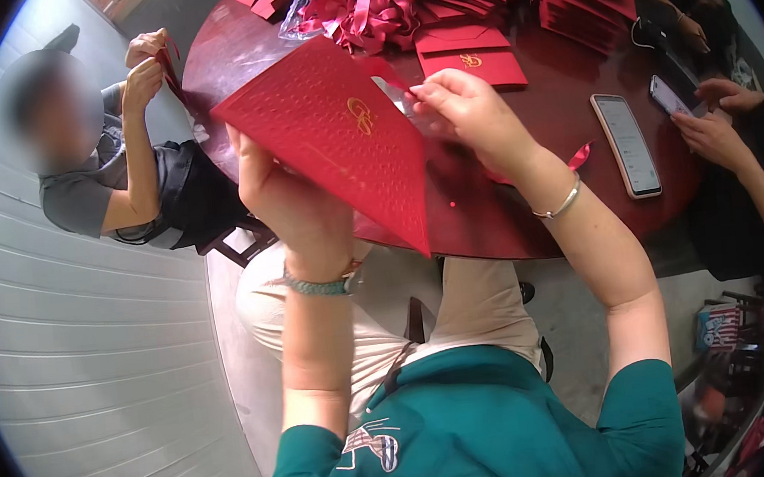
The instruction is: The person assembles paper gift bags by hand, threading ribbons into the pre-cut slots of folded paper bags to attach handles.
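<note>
My left hand (291, 201) grips a flat red paper bag (326, 133) by its left side, tilted above the table's near edge. Its embossed face bears a gold emblem. Just beyond the bag's upper right edge, my right hand (471, 115) is pinched on a red ribbon (392, 74) that runs toward the bag. Where the ribbon meets the bag is hard to make out. Below my right wrist, another piece of red ribbon (582, 157) lies on the table.
The round dark red table (527, 215) carries a heap of red ribbons (360, 6) and stacked red bags (585, 3). A phone (626, 146) lies at the right. One person (131, 161) at the left handles something dark red; another person's hands (712, 128) hold a phone.
</note>
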